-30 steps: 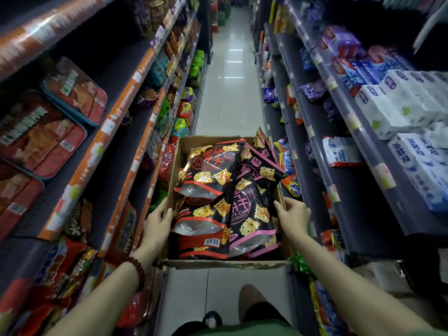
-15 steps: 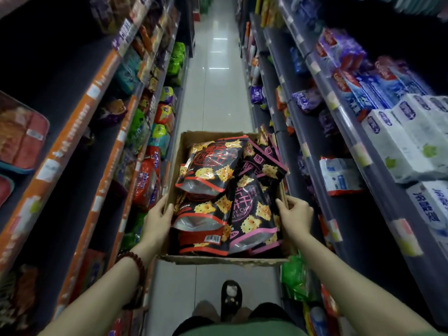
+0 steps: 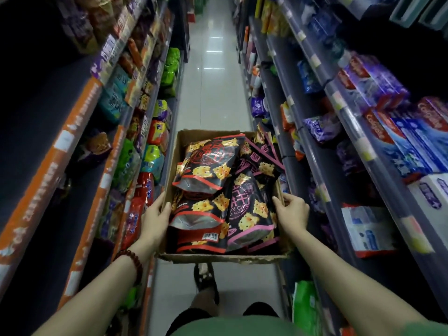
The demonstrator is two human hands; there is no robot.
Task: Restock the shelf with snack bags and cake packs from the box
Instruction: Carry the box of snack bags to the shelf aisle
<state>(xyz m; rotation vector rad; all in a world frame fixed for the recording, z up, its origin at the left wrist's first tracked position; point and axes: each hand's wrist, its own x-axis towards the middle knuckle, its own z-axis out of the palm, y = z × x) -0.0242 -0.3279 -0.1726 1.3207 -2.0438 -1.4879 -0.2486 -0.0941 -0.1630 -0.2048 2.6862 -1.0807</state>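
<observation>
A narrow shop aisle runs ahead, its pale tiled floor (image 3: 213, 98) glossy with reflected ceiling lights. Dark shelves rise on both sides: the left shelf (image 3: 80, 132) carries snack packs behind orange price strips, the right shelf (image 3: 339, 112) holds toothpaste boxes and tissue packs. A cardboard box (image 3: 225, 258) is held over the floor, full of black snack bags (image 3: 208, 166). The left hand (image 3: 155, 219) and right hand (image 3: 294, 214) grip its side walls, fingers clamped over the rims.
</observation>
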